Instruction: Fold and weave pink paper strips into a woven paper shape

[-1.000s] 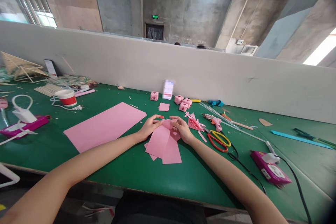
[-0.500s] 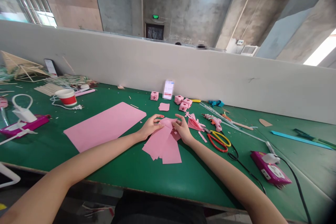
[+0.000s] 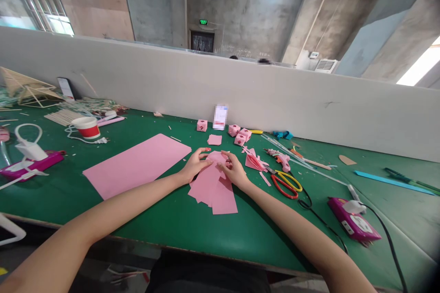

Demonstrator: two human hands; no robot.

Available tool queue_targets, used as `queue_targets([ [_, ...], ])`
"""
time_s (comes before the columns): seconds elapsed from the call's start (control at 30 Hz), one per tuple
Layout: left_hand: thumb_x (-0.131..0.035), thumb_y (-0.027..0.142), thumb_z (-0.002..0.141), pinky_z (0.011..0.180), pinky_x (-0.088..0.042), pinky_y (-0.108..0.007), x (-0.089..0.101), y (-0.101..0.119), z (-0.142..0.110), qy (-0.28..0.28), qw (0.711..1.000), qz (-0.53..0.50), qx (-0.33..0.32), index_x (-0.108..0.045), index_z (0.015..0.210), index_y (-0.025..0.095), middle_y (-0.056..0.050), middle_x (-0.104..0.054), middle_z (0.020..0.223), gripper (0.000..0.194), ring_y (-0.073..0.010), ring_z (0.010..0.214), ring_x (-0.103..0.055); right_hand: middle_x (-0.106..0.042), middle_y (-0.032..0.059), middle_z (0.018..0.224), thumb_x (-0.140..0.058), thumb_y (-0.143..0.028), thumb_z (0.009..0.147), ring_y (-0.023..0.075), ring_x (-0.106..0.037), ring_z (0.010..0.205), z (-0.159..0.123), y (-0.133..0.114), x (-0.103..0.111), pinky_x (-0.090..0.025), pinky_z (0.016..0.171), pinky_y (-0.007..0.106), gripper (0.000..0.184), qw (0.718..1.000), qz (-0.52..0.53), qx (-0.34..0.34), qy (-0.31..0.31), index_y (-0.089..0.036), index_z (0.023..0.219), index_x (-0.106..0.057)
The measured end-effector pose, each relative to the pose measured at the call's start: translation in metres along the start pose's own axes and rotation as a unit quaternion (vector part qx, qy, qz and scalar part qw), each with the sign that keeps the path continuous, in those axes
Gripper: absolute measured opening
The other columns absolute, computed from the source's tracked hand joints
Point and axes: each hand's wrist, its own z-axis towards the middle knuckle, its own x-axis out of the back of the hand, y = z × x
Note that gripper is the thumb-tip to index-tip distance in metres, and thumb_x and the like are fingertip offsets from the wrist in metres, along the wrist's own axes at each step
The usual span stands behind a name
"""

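Observation:
A small piece of pink paper [image 3: 216, 157] is held between my two hands, just above the table. My left hand [image 3: 196, 165] grips its left side with thumb and fingers, and my right hand [image 3: 235, 170] pinches its right side. Right beneath, pink paper strips [image 3: 224, 199] lie fanned out and overlapping, their upper ends hidden by the hands and the held piece. To the left rests a large pink sheet [image 3: 137, 165]. A little beyond my fingers lies a stack of small pink squares [image 3: 215, 139].
Folded pink paper cubes [image 3: 202, 125] stand near a propped phone [image 3: 220, 117]. On the right lie paper scraps [image 3: 255, 161], scissors [image 3: 285, 184], a glue gun [image 3: 282, 161] and a purple power strip [image 3: 354, 220]. A paper cup [image 3: 86, 128] stands on the left. A partition [image 3: 165, 82] runs behind.
My right hand has moved slightly left and its fingers have closed in on the paper. The held piece has shifted up a little. The things on the table stay in place.

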Motion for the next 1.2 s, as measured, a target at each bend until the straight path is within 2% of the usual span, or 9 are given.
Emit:
queue_targets([
  [0.07, -0.08, 0.037, 0.069, 0.068, -0.051, -0.028, 0.0, 0.0, 0.0, -0.003, 1.0, -0.01, 0.005, -0.051, 0.113, 0.021, -0.005, -0.065, 0.1, 0.055, -0.0172, 0.079, -0.065, -0.043, 0.0142, 0.14, -0.065, -0.049, 0.081, 0.0279, -0.045, 0.13, -0.001, 0.001, 0.0, -0.055, 0.086, 0.037, 0.054, 1.0, -0.024, 0.014, 0.003, -0.025, 0.129, -0.055],
  [0.13, -0.08, 0.038, 0.069, 0.065, -0.05, -0.027, 0.001, 0.001, 0.0, -0.008, 1.0, -0.006, 0.01, -0.051, 0.114, 0.02, -0.002, -0.065, 0.089, 0.056, -0.0162, 0.073, -0.064, -0.032, 0.0146, 0.149, -0.066, -0.052, 0.08, 0.0296, -0.035, 0.139, -0.002, 0.001, 0.001, -0.052, 0.095, 0.04, 0.059, 0.999, -0.038, 0.008, 0.0, -0.025, 0.131, -0.056],
  [0.3, -0.08, 0.04, 0.07, 0.07, -0.051, -0.029, 0.001, 0.003, -0.001, 0.003, 1.0, 0.02, 0.014, -0.051, 0.118, 0.021, -0.003, -0.068, 0.088, 0.059, -0.0184, 0.079, -0.065, -0.021, 0.0149, 0.156, -0.068, -0.054, 0.078, 0.031, -0.046, 0.132, -0.003, 0.003, 0.0, -0.044, 0.105, 0.045, 0.062, 0.997, -0.067, 0.015, -0.019, -0.024, 0.131, -0.056],
  [0.43, -0.079, 0.041, 0.07, 0.071, -0.051, -0.03, 0.0, 0.006, -0.003, 0.008, 0.999, 0.043, 0.017, -0.052, 0.117, 0.021, -0.004, -0.07, 0.088, 0.058, -0.0204, 0.082, -0.066, -0.027, 0.017, 0.154, -0.066, -0.051, 0.081, 0.0312, -0.045, 0.133, -0.002, 0.003, -0.002, -0.04, 0.108, 0.047, 0.061, 0.994, -0.099, 0.04, -0.026, -0.021, 0.133, -0.055],
  [0.63, -0.071, 0.049, 0.076, 0.055, -0.045, -0.027, 0.0, 0.004, 0.0, 0.012, 0.999, 0.044, 0.014, -0.057, 0.116, 0.022, 0.001, -0.064, 0.07, 0.05, -0.0171, 0.061, -0.06, -0.042, 0.0151, 0.148, -0.058, -0.049, 0.088, 0.0299, -0.036, 0.14, -0.003, 0.003, -0.002, -0.031, 0.113, 0.052, 0.056, 0.989, -0.129, 0.066, -0.018, -0.022, 0.137, -0.052],
  [0.77, -0.067, 0.049, 0.079, 0.055, -0.044, -0.026, 0.0, 0.001, 0.002, 0.042, 0.998, 0.052, -0.001, -0.059, 0.114, 0.023, 0.001, -0.062, 0.07, 0.044, -0.0161, 0.061, -0.058, -0.041, 0.0138, 0.15, -0.058, -0.046, 0.089, 0.031, -0.026, 0.144, -0.003, 0.002, -0.001, -0.028, 0.114, 0.053, 0.054, 0.984, -0.157, 0.08, 0.008, -0.021, 0.136, -0.053],
  [0.97, -0.066, 0.045, 0.08, 0.054, -0.044, -0.026, 0.001, -0.003, 0.002, 0.029, 0.998, 0.051, -0.001, -0.055, 0.118, 0.023, 0.003, -0.062, 0.064, 0.046, -0.0161, 0.058, -0.058, -0.036, 0.0072, 0.151, -0.06, -0.041, 0.088, 0.0334, -0.017, 0.145, -0.006, -0.006, 0.002, -0.026, 0.113, 0.057, 0.038, 0.97, -0.209, 0.117, 0.047, -0.028, 0.124, -0.064],
  [1.1, -0.066, 0.048, 0.079, 0.051, -0.043, -0.025, 0.001, -0.004, 0.002, 0.025, 0.998, 0.051, 0.0, -0.053, 0.119, 0.024, 0.004, -0.059, 0.06, 0.048, -0.0154, 0.053, -0.056, -0.036, 0.0065, 0.15, -0.062, -0.04, 0.087, 0.036, -0.018, 0.142, -0.009, -0.008, 0.001, -0.026, 0.111, 0.06, 0.031, 0.961, -0.237, 0.13, 0.065, -0.03, 0.116, -0.067],
  [1.2, -0.066, 0.05, 0.079, 0.052, -0.043, -0.025, 0.0, -0.002, 0.001, 0.018, 0.999, 0.043, -0.005, -0.053, 0.118, 0.023, 0.004, -0.058, 0.061, 0.049, -0.0155, 0.055, -0.056, -0.04, 0.01, 0.146, -0.066, -0.044, 0.083, 0.0371, -0.025, 0.139, -0.009, -0.008, 0.0, -0.028, 0.109, 0.06, 0.038, 0.96, -0.24, 0.133, 0.057, -0.027, 0.117, -0.066],
])
